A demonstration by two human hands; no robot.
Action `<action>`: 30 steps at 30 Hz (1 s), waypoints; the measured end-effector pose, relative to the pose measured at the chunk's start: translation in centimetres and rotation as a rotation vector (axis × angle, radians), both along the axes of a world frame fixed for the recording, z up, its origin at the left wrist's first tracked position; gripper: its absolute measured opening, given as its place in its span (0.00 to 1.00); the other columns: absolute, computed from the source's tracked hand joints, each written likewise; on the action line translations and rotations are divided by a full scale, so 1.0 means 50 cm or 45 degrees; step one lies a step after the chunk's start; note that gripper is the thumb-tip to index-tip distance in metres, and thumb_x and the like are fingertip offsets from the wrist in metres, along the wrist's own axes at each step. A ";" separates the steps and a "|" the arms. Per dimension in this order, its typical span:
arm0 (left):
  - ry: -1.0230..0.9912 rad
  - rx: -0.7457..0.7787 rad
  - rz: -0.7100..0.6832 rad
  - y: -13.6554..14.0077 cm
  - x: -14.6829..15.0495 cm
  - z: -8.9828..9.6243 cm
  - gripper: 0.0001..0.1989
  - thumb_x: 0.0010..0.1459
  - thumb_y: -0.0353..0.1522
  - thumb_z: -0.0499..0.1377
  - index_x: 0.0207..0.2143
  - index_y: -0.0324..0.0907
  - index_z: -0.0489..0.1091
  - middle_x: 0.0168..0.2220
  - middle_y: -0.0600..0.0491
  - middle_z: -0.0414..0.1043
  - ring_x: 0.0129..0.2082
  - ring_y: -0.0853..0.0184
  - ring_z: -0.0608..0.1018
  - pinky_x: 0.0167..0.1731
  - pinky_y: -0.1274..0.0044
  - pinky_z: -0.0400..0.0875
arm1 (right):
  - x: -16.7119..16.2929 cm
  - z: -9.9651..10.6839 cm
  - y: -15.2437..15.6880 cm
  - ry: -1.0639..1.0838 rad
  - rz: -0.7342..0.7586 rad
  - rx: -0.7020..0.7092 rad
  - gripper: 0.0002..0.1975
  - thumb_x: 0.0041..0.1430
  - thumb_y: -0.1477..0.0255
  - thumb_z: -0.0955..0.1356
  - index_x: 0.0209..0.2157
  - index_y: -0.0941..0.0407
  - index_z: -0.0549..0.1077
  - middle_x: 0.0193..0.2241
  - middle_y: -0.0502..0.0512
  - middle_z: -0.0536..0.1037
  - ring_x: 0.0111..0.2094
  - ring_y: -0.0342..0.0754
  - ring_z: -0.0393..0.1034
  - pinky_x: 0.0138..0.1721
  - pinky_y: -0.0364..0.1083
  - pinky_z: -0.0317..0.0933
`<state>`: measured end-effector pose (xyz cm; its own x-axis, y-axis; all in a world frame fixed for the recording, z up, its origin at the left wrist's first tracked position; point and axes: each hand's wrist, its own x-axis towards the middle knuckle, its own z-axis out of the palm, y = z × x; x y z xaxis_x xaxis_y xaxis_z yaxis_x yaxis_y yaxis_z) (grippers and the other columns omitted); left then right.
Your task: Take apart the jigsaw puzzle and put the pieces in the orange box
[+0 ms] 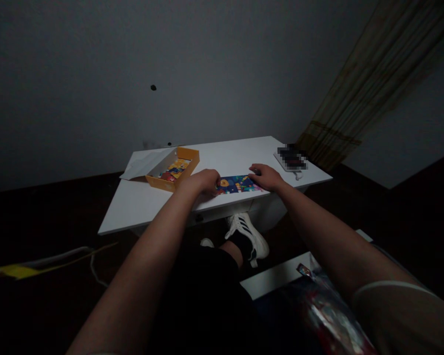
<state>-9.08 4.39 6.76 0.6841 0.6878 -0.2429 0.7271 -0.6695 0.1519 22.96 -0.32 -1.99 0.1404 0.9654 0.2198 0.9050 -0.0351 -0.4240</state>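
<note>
A strip of joined jigsaw puzzle pieces (237,184), dark blue with colourful pictures, lies flat near the front edge of the white table. My left hand (207,181) is closed at its left end, fingers curled down against the pieces. At the right end, my right hand (265,177) bends its fingers over the puzzle and grips its edge; the fingertips are partly hidden. Left of my hands stands an open orange box (162,184) with loose puzzle pieces (175,170) inside, mostly yellow and red.
A white sheet (142,165) lies beside the box on the table (229,153). A blurred-out dark item (292,158) sits at the table's right end. Below are my white shoe (247,234) and a shiny plastic-wrapped package (333,315). A curtain (340,98) hangs on the right.
</note>
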 end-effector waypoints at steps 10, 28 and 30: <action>-0.092 0.010 0.001 0.003 -0.007 -0.007 0.26 0.61 0.38 0.73 0.62 0.47 0.81 0.60 0.41 0.85 0.56 0.50 0.84 0.56 0.65 0.78 | -0.001 0.002 0.000 0.000 0.001 0.003 0.24 0.71 0.57 0.74 0.63 0.52 0.84 0.68 0.60 0.82 0.65 0.62 0.80 0.70 0.58 0.69; -0.539 0.190 0.463 0.084 -0.184 0.061 0.13 0.68 0.35 0.64 0.52 0.48 0.83 0.50 0.45 0.87 0.46 0.56 0.85 0.51 0.67 0.80 | 0.003 -0.003 0.005 0.006 0.008 0.020 0.24 0.71 0.58 0.74 0.63 0.51 0.85 0.67 0.61 0.83 0.65 0.63 0.80 0.69 0.59 0.70; -0.629 0.171 0.581 0.086 -0.208 0.060 0.14 0.68 0.36 0.64 0.54 0.47 0.82 0.51 0.45 0.86 0.43 0.57 0.85 0.47 0.67 0.82 | 0.003 -0.003 0.004 0.009 0.005 0.016 0.24 0.71 0.57 0.74 0.62 0.51 0.85 0.68 0.61 0.82 0.66 0.63 0.79 0.69 0.59 0.70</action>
